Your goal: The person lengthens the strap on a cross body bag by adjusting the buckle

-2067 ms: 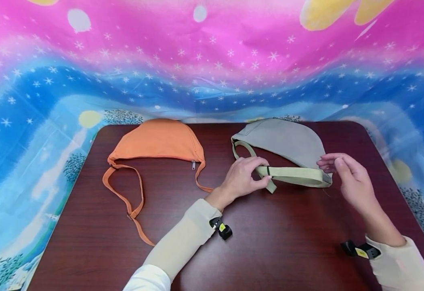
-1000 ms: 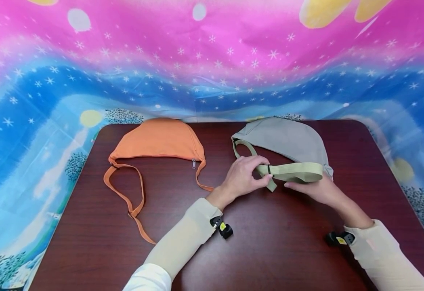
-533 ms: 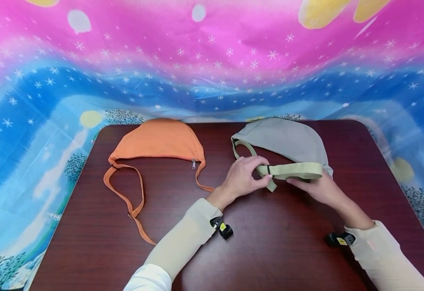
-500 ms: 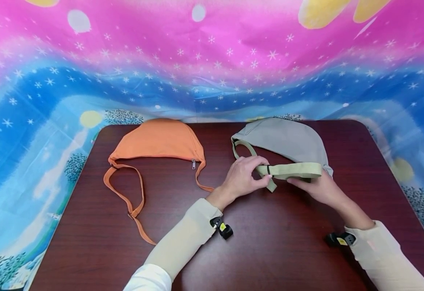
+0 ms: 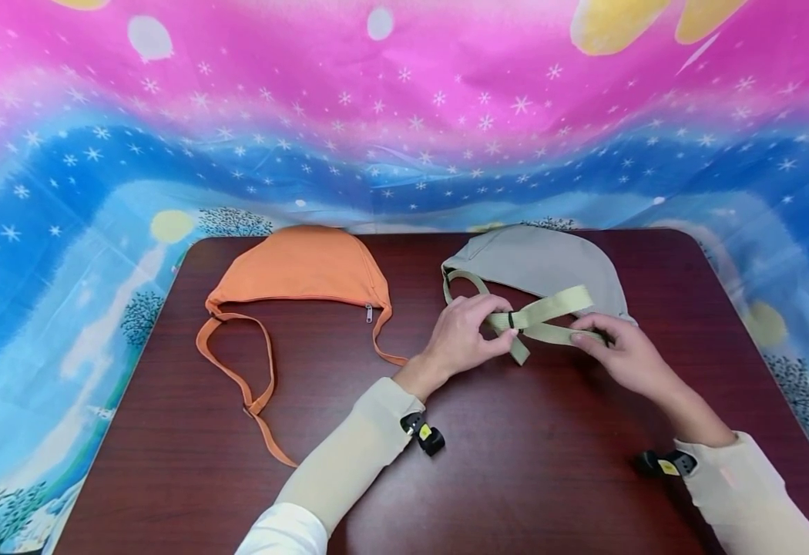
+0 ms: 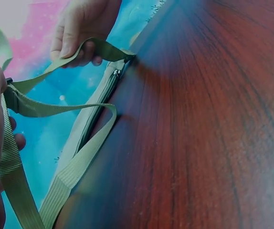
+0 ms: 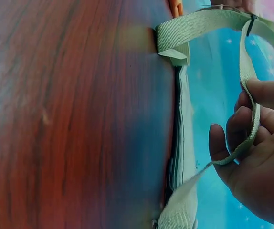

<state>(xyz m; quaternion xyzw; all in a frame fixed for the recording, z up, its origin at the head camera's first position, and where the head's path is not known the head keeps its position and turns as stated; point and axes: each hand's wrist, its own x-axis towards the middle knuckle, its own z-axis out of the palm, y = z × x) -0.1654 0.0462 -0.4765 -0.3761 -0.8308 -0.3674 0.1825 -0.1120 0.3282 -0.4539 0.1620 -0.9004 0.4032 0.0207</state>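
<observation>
Left grip (image 5: 461,335) and right grip (image 5: 625,356) pinch the green strap (image 5: 550,334) (its loop (image 5: 555,305) now tilts higher).

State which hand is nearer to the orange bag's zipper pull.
The left hand. It is to the right of the zipper pull, holding the green strap; the right hand is farther right, gripping that strap.

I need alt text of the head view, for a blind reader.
A person's left hand pinches the green strap of a grey bag at its black slider, while the right hand holds it farther along. An orange bag lies to the left on the dark table.
</observation>
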